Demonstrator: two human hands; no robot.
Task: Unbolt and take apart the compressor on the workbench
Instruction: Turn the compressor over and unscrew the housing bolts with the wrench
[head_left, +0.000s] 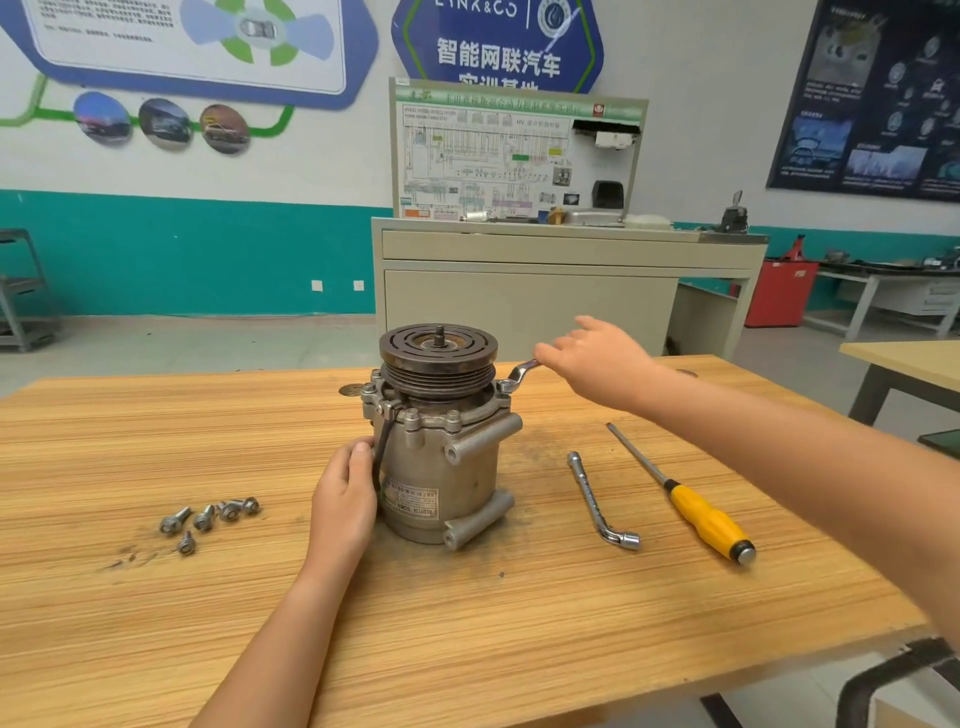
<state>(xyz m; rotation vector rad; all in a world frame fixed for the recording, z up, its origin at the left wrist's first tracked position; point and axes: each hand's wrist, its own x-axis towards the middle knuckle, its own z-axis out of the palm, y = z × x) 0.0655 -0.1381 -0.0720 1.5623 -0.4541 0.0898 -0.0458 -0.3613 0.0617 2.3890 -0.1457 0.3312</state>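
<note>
The grey metal compressor stands upright in the middle of the wooden workbench, its dark grooved pulley on top. My left hand grips the left side of its body, thumb by the black cable. A metal wrench sits on a bolt at the compressor's upper right flange. My right hand holds the wrench's far end with its fingers, the rest of the handle hidden under the hand. Several removed bolts lie on the bench to the left.
An L-shaped socket wrench and a yellow-handled screwdriver lie on the bench to the right. A beige training cabinet with a wiring board stands behind the bench. A second table is at the right.
</note>
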